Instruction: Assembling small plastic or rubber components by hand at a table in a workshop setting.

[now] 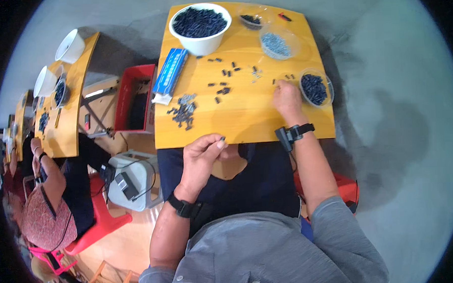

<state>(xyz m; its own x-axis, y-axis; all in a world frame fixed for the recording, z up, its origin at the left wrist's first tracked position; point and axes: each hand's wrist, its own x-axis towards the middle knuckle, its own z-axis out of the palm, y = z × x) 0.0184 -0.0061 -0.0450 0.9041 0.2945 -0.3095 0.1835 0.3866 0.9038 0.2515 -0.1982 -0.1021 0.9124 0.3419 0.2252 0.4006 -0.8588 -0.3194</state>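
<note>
My left hand is closed at the table's near edge, with a small dark piece pinched between thumb and forefinger. On the tabletop at the right, my right hand has its fingers drawn together, and whatever they hold is hidden. Beside it stands a clear round tub of small black parts. A few loose black parts lie just past its fingertips. Small silvery pins and scattered black pieces rest mid-table. A pile of black and metal pieces lies at the left.
On the wooden table stand a white bowl of black parts, a blue box, a tub of light-blue pieces and another clear tub. A red crate and grey stool sit left, near a seated co-worker.
</note>
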